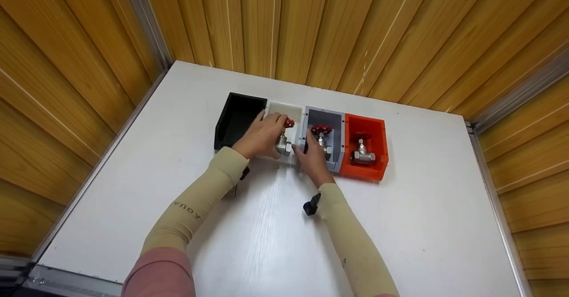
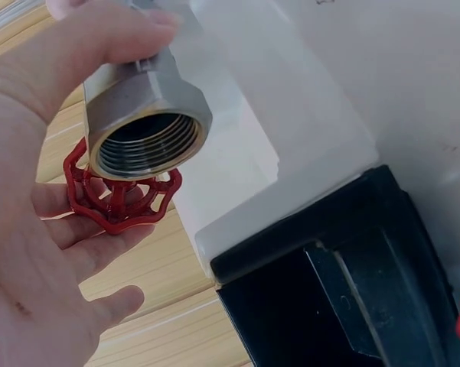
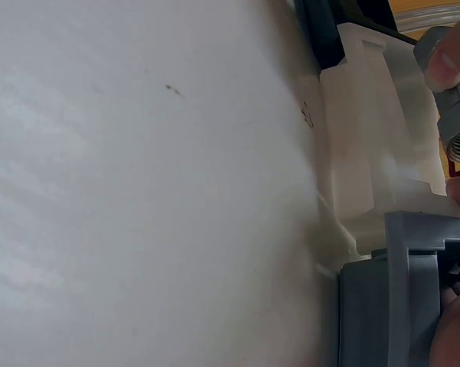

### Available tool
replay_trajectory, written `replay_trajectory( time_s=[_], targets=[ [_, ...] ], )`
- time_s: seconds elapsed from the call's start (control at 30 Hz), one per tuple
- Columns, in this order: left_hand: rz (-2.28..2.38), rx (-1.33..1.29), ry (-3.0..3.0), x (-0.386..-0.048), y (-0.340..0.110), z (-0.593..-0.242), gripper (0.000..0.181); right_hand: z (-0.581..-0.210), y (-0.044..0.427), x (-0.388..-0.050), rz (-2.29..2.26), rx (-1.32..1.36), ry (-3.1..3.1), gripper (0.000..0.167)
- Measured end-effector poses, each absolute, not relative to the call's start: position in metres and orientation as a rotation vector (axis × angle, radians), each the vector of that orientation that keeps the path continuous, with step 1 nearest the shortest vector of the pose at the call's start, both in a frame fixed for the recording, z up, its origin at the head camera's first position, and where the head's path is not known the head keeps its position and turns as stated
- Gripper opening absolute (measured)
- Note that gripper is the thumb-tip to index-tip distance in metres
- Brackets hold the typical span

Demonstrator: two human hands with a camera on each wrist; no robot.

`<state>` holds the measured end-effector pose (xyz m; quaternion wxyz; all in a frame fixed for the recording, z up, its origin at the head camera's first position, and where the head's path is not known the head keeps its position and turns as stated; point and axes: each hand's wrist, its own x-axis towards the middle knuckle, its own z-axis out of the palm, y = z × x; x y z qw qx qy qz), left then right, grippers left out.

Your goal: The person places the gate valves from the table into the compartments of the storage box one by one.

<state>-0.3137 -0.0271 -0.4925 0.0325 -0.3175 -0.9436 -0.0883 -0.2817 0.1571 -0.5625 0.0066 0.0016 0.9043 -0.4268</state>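
My left hand (image 1: 264,134) holds a metal valve (image 1: 283,146) with a red handwheel over the white bin (image 1: 289,109). In the left wrist view the thumb presses on its body above the threaded opening, while several fingers lie behind the handwheel (image 2: 119,202). My right hand (image 1: 314,159) straddles the wall between the white bin and the grey bin (image 1: 335,130). Its thumb is close to the held valve; whether they touch cannot be told. The other fingers reach into the grey bin, beside a second valve (image 1: 321,139), their tips partly hidden.
On the left of the row stands a black bin (image 1: 242,114). At its right end an orange bin (image 1: 378,148) contains another red-wheeled valve (image 1: 362,154). The row sits on a white table (image 1: 266,226), with wood-patterned panels (image 1: 302,30) behind and at both sides.
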Motion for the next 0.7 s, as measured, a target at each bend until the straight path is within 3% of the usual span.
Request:
replay_trajectory(
  time_s=[0.7],
  targets=[
    [-0.234, -0.916, -2.9, -0.331, -0.02, -0.498, 0.104, -0.562, 0.158, -0.281, -1.346, 0.019, 2.791, 0.077]
  ],
)
